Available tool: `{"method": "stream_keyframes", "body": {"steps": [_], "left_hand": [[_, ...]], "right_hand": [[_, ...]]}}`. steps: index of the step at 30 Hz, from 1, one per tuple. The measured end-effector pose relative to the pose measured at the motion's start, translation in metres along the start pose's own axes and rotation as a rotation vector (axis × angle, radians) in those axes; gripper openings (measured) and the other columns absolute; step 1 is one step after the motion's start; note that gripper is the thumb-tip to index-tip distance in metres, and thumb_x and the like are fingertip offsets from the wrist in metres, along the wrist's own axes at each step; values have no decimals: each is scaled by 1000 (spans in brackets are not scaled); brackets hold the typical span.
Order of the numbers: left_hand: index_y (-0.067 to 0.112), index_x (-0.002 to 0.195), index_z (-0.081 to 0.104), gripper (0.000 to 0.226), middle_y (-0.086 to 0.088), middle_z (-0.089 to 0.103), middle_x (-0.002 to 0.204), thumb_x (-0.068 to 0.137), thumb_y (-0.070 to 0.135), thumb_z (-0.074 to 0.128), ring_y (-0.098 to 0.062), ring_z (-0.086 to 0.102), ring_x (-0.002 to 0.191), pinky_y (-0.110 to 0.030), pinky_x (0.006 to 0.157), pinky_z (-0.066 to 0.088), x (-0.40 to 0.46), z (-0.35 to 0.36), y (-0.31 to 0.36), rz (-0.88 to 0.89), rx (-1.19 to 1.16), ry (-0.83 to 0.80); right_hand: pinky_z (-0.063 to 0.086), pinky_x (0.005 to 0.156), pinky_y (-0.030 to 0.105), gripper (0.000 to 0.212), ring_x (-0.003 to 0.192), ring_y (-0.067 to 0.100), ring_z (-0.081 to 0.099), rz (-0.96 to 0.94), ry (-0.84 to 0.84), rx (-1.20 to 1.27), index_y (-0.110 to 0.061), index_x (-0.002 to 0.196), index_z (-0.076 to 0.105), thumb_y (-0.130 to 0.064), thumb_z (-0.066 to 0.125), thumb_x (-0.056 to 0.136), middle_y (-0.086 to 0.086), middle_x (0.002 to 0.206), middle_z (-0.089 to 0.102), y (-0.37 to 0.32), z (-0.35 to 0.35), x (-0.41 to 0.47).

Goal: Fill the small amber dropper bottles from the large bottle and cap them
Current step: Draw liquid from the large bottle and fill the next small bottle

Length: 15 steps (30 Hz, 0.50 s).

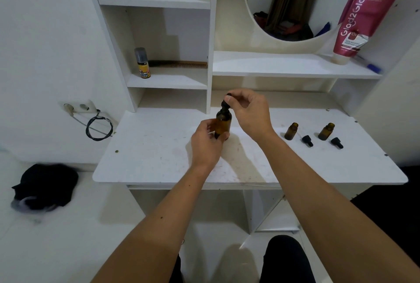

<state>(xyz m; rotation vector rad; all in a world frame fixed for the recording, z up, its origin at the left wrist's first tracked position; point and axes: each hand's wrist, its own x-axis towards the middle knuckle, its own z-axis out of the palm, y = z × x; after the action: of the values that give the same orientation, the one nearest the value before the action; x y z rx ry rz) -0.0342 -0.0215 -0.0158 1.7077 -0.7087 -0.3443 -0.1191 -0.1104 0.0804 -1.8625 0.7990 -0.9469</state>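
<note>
The large amber bottle (223, 122) stands upright near the middle of the white tabletop (159, 157). My left hand (208, 144) grips its lower body. My right hand (247, 110) pinches the black dropper cap (226, 101) on its neck. To the right stand two small amber bottles, uncapped: one (291, 131) and another (326, 131). A black dropper cap lies beside each, the first (307, 141) and the second (336, 142).
Shelves rise behind the table, with a yellow spray can (142, 63), a comb (179, 64), a pink tube (361, 17) and a blue pen (370, 65). A wall socket and coiled cable (98, 127) hang left. A black cloth (45, 186) lies on the floor.
</note>
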Motion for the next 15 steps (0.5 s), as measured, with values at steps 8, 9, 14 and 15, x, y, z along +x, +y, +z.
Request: {"method": "stream_keyframes", "body": {"steps": [8, 9, 14, 15], "left_hand": [[21, 136, 53, 64, 4, 65, 130, 83, 34, 87, -15, 65, 110, -29, 98, 55, -7, 1, 3, -52, 1, 55], [21, 134, 53, 64, 5, 64, 127, 82, 34, 87, -15, 66, 106, -27, 94, 57, -10, 0, 4, -58, -7, 73], [25, 118, 53, 52, 8, 65, 105, 81, 30, 89, -13, 66, 88, -14, 73, 53, -28, 4, 6, -48, -61, 110], [25, 117, 54, 49, 9, 65, 103, 81, 31, 89, -13, 67, 87, -13, 71, 54, -32, 6, 8, -46, -75, 101]], "right_hand": [[56, 90, 12, 19, 98, 2, 75, -114, 94, 95, -13, 117, 77, -18, 72, 100, -7, 103, 79, -26, -22, -1], [56, 92, 14, 19, 100, 3, 75, -127, 110, 111, -14, 118, 77, -18, 72, 100, -7, 106, 79, -28, -26, -1], [59, 98, 24, 19, 102, 8, 76, -148, 183, 151, -11, 117, 77, -18, 73, 100, -3, 107, 79, -29, -47, -6], [60, 99, 27, 19, 103, 9, 76, -148, 195, 152, -11, 117, 77, -17, 73, 100, -2, 107, 79, -26, -52, -7]]}}
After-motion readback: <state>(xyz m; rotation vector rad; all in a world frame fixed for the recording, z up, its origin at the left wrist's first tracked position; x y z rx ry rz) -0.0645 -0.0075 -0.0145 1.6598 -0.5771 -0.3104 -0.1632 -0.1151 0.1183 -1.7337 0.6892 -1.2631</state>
